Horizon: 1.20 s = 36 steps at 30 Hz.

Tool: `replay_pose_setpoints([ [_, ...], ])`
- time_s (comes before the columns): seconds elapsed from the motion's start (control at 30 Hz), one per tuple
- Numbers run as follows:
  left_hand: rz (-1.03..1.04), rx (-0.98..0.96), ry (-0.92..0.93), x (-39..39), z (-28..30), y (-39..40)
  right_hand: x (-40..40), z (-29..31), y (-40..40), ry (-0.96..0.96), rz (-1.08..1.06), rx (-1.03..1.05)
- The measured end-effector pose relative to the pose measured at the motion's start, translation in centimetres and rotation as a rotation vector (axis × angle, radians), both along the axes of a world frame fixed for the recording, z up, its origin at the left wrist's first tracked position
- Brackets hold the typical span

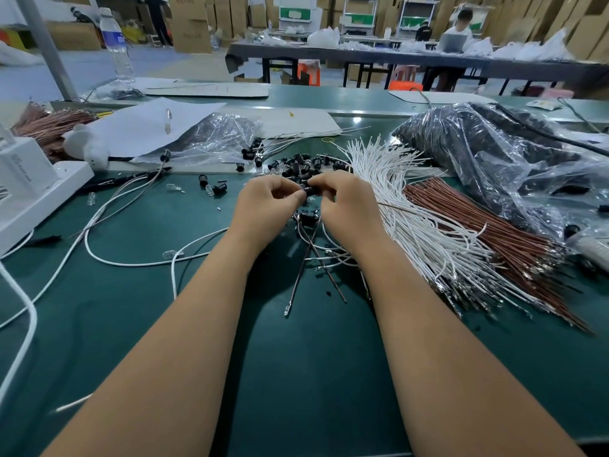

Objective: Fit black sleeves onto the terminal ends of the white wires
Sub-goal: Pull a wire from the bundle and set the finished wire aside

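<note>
Both my hands meet over the green table, just below a pile of loose black sleeves (301,166). My right hand (346,206) pinches a black sleeve (311,190) between thumb and forefinger. My left hand (267,206) has its fingertips curled against the sleeve's left end, pinching something small that I cannot make out. Thin wires (309,245), white and dark, hang down from between my hands onto the table. A thick bundle of white wires (405,206) fans out to the right of my right hand.
Brown wires (494,232) lie beside the white bundle. A plastic bag of black parts (501,153) sits at the right, a smaller bag (217,136) at back centre. A white power strip (36,189) and white cables (99,245) lie left. A water bottle (115,44) stands far left.
</note>
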State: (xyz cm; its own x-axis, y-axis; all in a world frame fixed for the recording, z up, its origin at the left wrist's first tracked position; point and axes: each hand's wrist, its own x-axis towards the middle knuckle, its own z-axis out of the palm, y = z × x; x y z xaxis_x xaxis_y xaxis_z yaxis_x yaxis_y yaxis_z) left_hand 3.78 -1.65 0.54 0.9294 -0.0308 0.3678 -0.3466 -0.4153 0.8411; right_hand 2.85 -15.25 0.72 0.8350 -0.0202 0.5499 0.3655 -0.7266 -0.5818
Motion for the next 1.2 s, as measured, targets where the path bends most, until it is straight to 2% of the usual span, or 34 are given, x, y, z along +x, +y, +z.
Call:
replay_pose_setpoints([
  [0.2,-0.004,0.068,-0.119,-0.1,0.1,0.2,-0.1,0.0,0.1,0.003,0.022,-0.04],
  [0.33,0.092,0.352,-0.202,0.6,0.1,0.9,0.3,-0.2,-0.2,-0.03,-0.083,-0.237],
  [0.4,0.261,0.49,-0.174,1.0,-0.1,1.8,0.2,-0.1,-0.5,-0.048,-0.151,-0.225],
  [0.47,0.404,0.538,-0.11,1.1,-0.2,2.6,0.1,0.0,-0.6,-0.052,-0.19,-0.233],
  [0.63,0.542,0.617,0.006,1.0,-0.6,3.1,0.0,0.3,-0.4,-0.063,-0.268,-0.404],
  [0.73,0.459,0.574,-0.104,0.8,-0.6,2.6,-0.1,0.6,-0.6,-0.067,-0.261,-0.409],
  [0.83,0.217,0.492,-0.375,0.3,-0.1,1.5,-0.6,0.8,-0.1,-0.075,-0.108,-0.323],
  [0.9,0.122,0.492,-0.451,0.0,0.1,1.0,-0.9,0.9,0.5,-0.082,-0.021,-0.292],
  [1.0,0.2,0.515,-0.412,0.4,-0.1,1.6,-0.8,0.8,0.4,-0.085,-0.032,-0.319],
  [1.1,0.348,0.497,-0.285,0.7,-0.3,2.7,-0.5,0.6,-0.1,-0.035,-0.073,-0.288],
  [1.2,0.387,0.536,-0.237,0.6,-0.3,2.6,-0.3,0.2,-0.1,0.024,-0.038,-0.266],
])
